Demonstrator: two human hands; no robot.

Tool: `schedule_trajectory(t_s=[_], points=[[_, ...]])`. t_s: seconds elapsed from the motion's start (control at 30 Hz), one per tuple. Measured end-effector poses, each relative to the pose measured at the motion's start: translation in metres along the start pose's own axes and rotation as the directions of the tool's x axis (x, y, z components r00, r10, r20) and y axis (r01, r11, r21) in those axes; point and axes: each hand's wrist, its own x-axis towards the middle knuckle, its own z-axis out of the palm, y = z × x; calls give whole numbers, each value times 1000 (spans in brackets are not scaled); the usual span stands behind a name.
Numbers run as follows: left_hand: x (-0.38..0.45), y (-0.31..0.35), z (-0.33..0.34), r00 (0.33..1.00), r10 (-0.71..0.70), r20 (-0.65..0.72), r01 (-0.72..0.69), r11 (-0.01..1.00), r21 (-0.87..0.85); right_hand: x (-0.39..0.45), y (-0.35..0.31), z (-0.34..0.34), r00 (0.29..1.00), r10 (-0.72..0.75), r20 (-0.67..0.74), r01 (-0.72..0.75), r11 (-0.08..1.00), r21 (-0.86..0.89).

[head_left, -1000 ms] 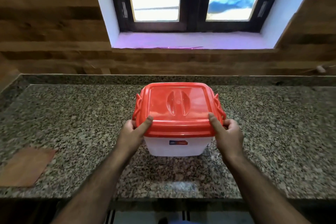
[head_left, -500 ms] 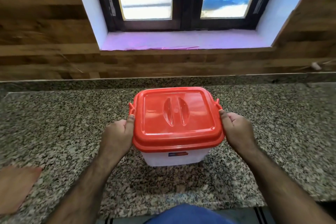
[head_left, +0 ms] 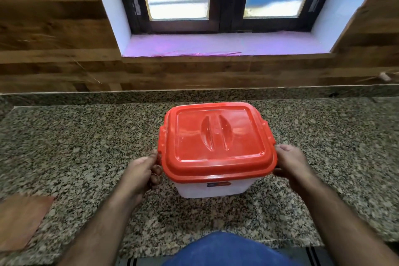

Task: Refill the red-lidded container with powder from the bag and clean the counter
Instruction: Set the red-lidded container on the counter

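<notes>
Lately, container [head_left: 217, 185] on counter [head_left: 64, 147]: thumbs off the red lid [head_left: 216, 136]; left hand [head_left: 143, 170] and right hand [head_left: 290, 163] clamped at its 2 side latches; unlatching judged imminent.

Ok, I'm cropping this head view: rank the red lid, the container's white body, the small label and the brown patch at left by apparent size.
1. red lid, clearly largest.
2. brown patch, though the frame edge cuts it off.
3. white body, mostly hidden beneath the lid, so close to the patch.
4. label, smallest.
</notes>
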Motion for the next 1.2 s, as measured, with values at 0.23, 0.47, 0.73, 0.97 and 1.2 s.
schedule_trajectory(t_s=[0.23, 0.47, 0.73, 0.97, 1.2], points=[[-25, 16, 16, 945, 283, -163, -248, 947, 206, -37, -52, 11, 955, -269, -123, 235, 943, -237], [-46, 31, 28, 977, 204, -62, -206, 978, -25, -34, -69, 9, 989, -141, -47, 120, 945, -305], [-42, 32, 26, 986, 168, -23, -169, 978, -124, -65, -109, 11, 967, -208, 150, 128, 898, 422], [-52, 25, 31, 851, 506, -142, -446, 838, 313, -52, -128, -15, 968, -193, 160, 40, 751, 659], [-63, 30, 79, 442, 564, 698, -797, -111, 594, -36, -114, -49, 882, -227, -413, 445, 689, 573]])
